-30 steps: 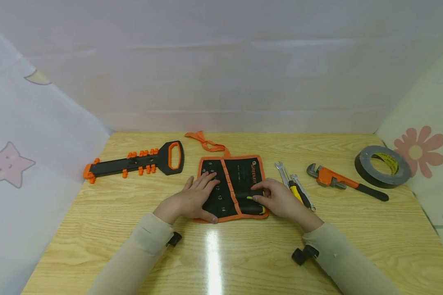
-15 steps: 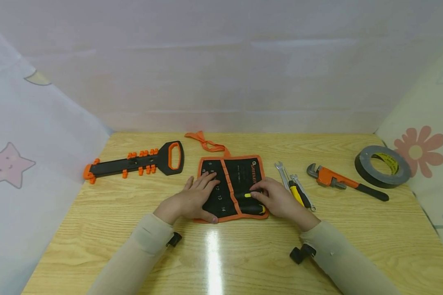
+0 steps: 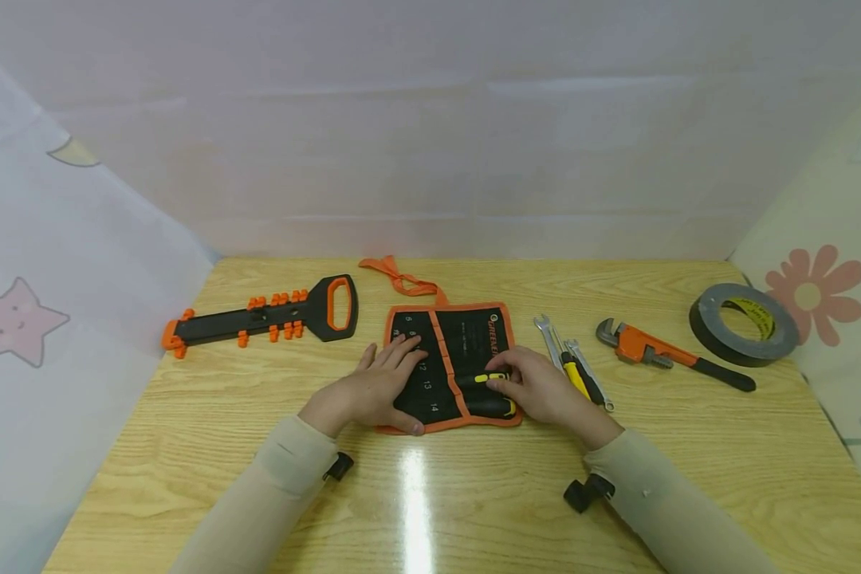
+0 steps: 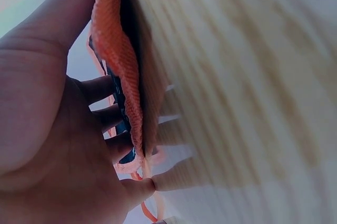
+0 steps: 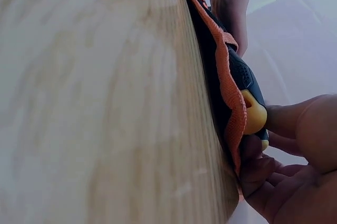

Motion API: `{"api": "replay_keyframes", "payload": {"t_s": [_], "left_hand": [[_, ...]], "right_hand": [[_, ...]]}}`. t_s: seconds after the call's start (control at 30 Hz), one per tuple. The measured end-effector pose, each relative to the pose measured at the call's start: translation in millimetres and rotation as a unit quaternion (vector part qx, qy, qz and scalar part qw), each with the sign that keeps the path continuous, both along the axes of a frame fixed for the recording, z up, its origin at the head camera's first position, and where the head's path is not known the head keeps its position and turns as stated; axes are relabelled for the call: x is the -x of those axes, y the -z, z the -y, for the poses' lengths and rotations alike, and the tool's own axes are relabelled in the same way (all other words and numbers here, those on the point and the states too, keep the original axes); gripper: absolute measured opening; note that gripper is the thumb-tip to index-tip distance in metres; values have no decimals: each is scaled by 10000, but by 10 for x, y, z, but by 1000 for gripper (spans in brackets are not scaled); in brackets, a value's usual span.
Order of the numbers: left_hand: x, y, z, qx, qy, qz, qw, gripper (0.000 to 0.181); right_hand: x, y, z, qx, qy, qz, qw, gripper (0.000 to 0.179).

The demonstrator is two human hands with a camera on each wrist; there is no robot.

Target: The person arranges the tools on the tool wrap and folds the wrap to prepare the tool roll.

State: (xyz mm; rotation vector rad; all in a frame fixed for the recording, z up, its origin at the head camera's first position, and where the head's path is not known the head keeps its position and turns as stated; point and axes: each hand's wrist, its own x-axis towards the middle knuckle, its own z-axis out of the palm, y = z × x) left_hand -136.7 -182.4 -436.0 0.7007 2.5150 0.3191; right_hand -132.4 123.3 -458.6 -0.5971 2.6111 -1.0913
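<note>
A black tool pouch [image 3: 473, 343] with orange edging lies unrolled on the table, size numbers printed on its left half. My left hand [image 3: 376, 389] rests spread on that half, the thumb at the near edge. With thumb and fingers my right hand [image 3: 545, 387] pinches a slim black-and-yellow tool [image 3: 481, 378] over the right half; its kind cannot be told. Nearer to me, another black tool with a yellow end [image 3: 510, 409] lies along the pouch. In the right wrist view its rounded yellow end [image 5: 256, 114] shows by the orange edge.
Right of the pouch lie a yellow-and-black screwdriver [image 3: 575, 375] and small wrenches [image 3: 548, 333]. Farther right are an orange pipe wrench [image 3: 653, 348] and a tape roll [image 3: 717, 335]. A black rack with orange clips [image 3: 258, 316] lies left. An orange tie strap [image 3: 402, 279] trails behind the pouch.
More of the black-and-yellow tool shows at my right fingers, where first only a small yellow tip was visible. The right hand has shifted slightly left; the left hand has stayed still.
</note>
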Motion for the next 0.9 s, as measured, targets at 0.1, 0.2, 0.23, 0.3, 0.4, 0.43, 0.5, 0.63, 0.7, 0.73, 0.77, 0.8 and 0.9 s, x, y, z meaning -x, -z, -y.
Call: {"api": "replay_keyframes", "payload": {"t_s": [0.1,0.2,0.23,0.3,0.4,0.43,0.5,0.63,0.7,0.73,0.77,0.8,0.9], "left_hand": [[-2,-1,-4,2,-16,17,10000,121],[-3,-2,-6,5,-36,29,10000,121],[-3,-3,-6,4,-41,26,10000,121],[-4,-4,-6,2,-49,23,10000,121],[-10,-9,-8,-19,-54,32,10000,120],[-12,-10,-9,-29,-54,30,10000,120],[-15,-12,-9,-37,-48,24,10000,120],[-18,-13,-9,-33,-39,6,10000,120],[-18,-15,-9,-31,-40,8,10000,120],[-18,-17,-10,-31,-41,13,10000,120],[-18,-19,-9,-31,-41,16,10000,120],[-17,-21,-9,-37,-48,23,10000,120],[-16,-26,-6,-30,-55,25,10000,120]], "right_hand": [[0,2,2,-11,-64,-46,10000,22],[7,6,10,-73,-106,-149,9998,21],[8,4,15,-94,-118,-183,9997,21],[13,4,23,-141,-134,-260,9995,22],[14,-3,29,-70,-90,-139,9998,24],[12,-7,29,-19,-62,-52,10000,26],[18,-3,27,82,-19,110,9999,30],[22,1,17,148,74,308,9994,30],[25,3,15,107,40,261,9996,27],[27,3,15,77,8,223,9997,25],[27,1,18,46,-33,183,9998,25],[31,2,23,25,-88,139,9999,25],[34,-9,43,-34,-205,51,9998,24]]}}
